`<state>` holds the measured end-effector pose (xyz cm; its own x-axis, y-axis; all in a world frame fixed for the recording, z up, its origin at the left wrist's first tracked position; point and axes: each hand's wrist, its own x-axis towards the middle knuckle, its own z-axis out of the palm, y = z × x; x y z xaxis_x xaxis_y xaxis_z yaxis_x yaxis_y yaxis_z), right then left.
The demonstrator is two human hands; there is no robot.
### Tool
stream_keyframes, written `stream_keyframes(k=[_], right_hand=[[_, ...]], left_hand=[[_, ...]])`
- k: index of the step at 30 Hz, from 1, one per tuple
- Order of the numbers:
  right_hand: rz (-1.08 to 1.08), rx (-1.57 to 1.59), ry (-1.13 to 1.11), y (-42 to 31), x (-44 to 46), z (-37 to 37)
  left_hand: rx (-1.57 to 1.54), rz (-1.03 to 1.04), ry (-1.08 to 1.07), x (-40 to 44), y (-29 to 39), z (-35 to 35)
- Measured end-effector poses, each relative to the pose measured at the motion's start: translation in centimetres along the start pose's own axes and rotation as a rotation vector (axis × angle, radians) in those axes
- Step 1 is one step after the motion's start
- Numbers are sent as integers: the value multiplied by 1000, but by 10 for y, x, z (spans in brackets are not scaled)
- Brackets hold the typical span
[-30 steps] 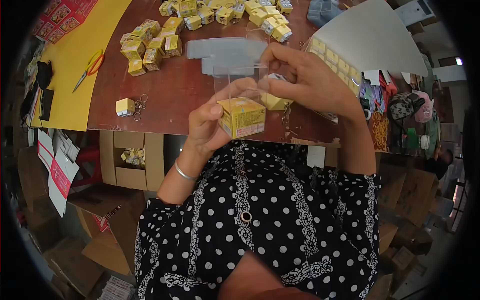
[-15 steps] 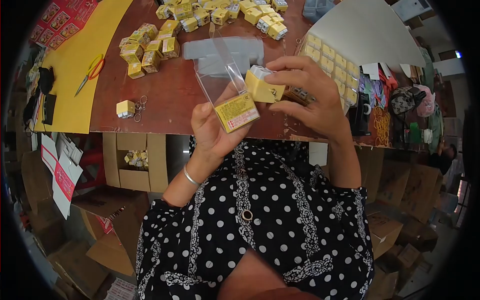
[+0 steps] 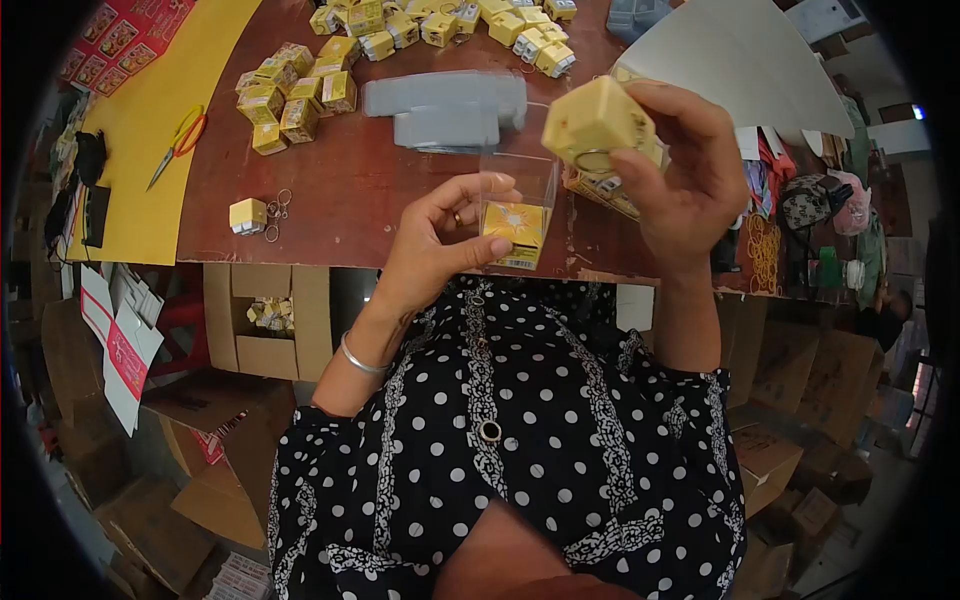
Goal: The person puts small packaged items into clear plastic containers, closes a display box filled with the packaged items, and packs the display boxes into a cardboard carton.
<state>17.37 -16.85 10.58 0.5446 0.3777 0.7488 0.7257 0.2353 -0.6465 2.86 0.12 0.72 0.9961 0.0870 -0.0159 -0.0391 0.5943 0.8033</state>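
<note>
My left hand (image 3: 440, 230) is closed around a small clear plastic box (image 3: 516, 222) with yellow printing on its lower part. The box's transparent upper part stands above my fingers. In my right hand (image 3: 697, 180), thumb and fingers grip a pale yellow cube keychain (image 3: 592, 118), held up to the right of the box and apart from it. A metal ring shows on the side of the cube near my thumb. Flat clear plastic sleeves (image 3: 445, 100) lie on the table just beyond my left hand.
Packed yellow boxes (image 3: 298, 92) are grouped at the table's back left, with loose yellow cubes (image 3: 440, 28) behind. One cube (image 3: 248, 216) with rings lies at left. Scissors (image 3: 177, 145) rest on yellow paper. An open carton (image 3: 268, 355) stands below the table edge.
My right hand has moved up and right with the cube, away from the box, and turned it. My left hand has turned the box, showing a different printed face.
</note>
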Motion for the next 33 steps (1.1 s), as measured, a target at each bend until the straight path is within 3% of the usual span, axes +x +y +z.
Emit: stream_keyframes(k=[2,6,12,13,15,16,17,18,21,25,27,28,30,33], right_hand=[[-119,-134,-158,4,1,8],[-272,-360,-404,13,0,6],[-171,-431,-615,9,1,-1],[-170,-431,-614,8,-1,1],[50,-235,-341,4,-10,6],[49,-232,-343,5,-18,7],[194,-43,-345,9,-29,6],[340,145,-341,11,-40,6],[465,356,-261,12,-62,15],[358,318,-320,16,-66,5],[162,-1,-377,15,-62,2],[164,1,-376,15,-67,4],[330,390,-181,17,-78,13],[329,351,-160,12,-72,13]], left_hand=[[186,2,-7,-2,6,11],[145,26,28,-5,8,14],[166,180,49,-4,3,20],[164,251,80,-4,9,26],[163,323,116,-5,11,29],[182,381,111,-4,8,28],[201,439,105,-4,7,28],[201,439,105,-5,7,28],[290,396,65,-6,3,29],[390,429,-60,-1,-8,20],[443,443,-68,0,-6,21],[457,418,-47,-1,-1,22],[473,392,-22,1,-1,23],[267,499,3,6,-10,25]])
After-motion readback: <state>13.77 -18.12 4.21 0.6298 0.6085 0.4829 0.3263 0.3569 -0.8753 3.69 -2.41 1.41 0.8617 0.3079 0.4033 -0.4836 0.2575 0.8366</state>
